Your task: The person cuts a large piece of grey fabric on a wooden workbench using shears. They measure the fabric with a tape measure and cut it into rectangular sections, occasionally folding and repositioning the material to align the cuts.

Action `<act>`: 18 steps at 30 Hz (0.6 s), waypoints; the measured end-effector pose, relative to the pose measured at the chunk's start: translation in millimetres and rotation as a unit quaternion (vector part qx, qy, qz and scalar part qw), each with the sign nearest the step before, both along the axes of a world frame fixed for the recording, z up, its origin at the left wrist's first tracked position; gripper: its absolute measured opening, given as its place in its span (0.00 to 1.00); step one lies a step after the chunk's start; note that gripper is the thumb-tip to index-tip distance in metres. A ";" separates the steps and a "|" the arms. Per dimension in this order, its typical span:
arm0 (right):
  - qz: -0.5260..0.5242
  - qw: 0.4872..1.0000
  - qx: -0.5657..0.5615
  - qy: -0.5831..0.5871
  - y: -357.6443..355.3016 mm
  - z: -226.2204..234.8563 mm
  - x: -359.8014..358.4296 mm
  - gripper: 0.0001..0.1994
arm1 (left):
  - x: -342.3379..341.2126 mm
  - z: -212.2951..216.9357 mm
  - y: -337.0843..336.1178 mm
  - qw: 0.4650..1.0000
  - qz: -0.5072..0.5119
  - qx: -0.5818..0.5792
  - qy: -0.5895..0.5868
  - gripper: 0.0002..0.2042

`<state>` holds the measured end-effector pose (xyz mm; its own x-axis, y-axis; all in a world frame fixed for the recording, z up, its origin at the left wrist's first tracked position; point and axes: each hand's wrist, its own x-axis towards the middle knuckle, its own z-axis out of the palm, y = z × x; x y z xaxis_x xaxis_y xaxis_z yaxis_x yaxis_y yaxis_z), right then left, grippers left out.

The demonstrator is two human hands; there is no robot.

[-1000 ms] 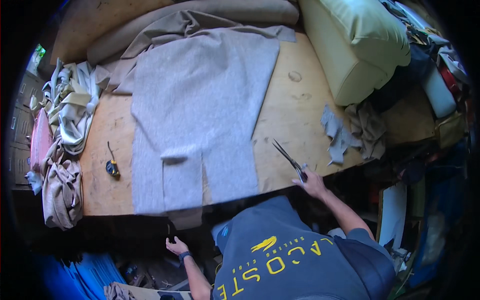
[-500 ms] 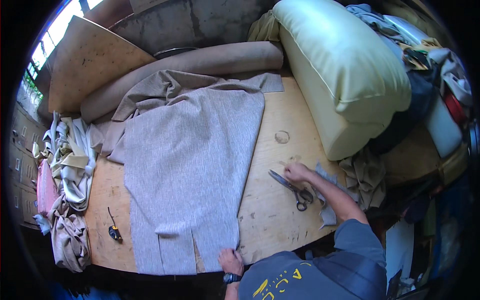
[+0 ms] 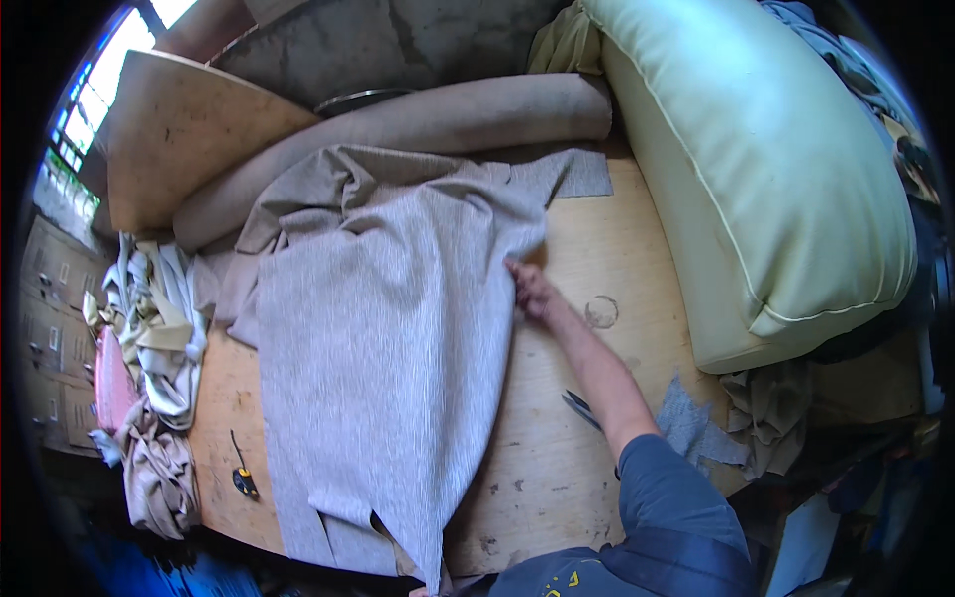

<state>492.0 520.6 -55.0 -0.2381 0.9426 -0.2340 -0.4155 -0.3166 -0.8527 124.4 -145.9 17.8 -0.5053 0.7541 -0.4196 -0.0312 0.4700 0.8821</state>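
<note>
A large sheet of grey fabric [image 3: 368, 338] lies over the wooden table, with slits cut in its near edge. My right hand [image 3: 534, 292] pinches the fabric's right edge, far up the sheet. At the bottom rim of the picture, only a sliver of my left hand [image 3: 422, 592] shows at the near right corner, where the cloth is drawn down to a taut point. Folds run between the two hands. Scissors [image 3: 581, 408] lie on the table, partly hidden under my right forearm. Grey fabric scraps [image 3: 686, 423] are to the right of that arm.
Behind the sheet lies a long fabric roll [image 3: 418, 124]. A pale green upholstered cushion block [image 3: 776, 179] stands at the right. On the left are a tape measure [image 3: 244, 482] and heaped cloths [image 3: 164, 338]. A wooden board [image 3: 199, 139] leans at the back left.
My right hand has gone from beside the scissors to the fabric's right edge and taken hold. My left hand has moved down toward the picture's rim, drawing the corner with it. The view has shifted.
</note>
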 end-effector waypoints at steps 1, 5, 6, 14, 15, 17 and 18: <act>0.032 0.997 -0.036 0.055 -16.8 -8.7 -10.7 0.26 | -10.4 -11.4 -3.5 0.999 -0.006 -0.019 0.042 0.14; 0.156 0.969 0.065 -0.182 -131.4 70.7 -108.9 0.26 | -26.6 -19.4 -16.1 0.974 0.027 -0.097 0.204 0.08; 0.270 0.928 0.109 -0.233 -178.7 103.9 -126.7 0.23 | -25.2 -12.2 -5.3 0.971 0.041 -0.108 0.207 0.09; 0.645 0.705 0.291 0.034 -465.2 86.0 -214.9 0.25 | -21.7 61.3 62.3 0.951 0.277 -0.080 -0.110 0.16; 0.643 0.710 0.286 0.035 -469.7 86.7 -217.5 0.25 | -27.1 64.6 61.9 0.941 0.300 -0.074 -0.139 0.16; 0.639 0.714 0.284 0.033 -472.2 88.0 -224.2 0.26 | -30.1 69.5 71.0 0.938 0.299 -0.064 -0.165 0.17; 0.639 0.714 0.284 0.035 -476.2 90.0 -229.4 0.26 | -27.0 66.3 75.1 0.947 0.272 -0.064 -0.160 0.17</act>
<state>262.6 44.4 35.0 -0.9813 -0.1159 0.1538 -0.1443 -0.0869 -0.9857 97.4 -70.8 84.1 -0.6355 0.3517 -0.6873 -0.5550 0.4107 0.7233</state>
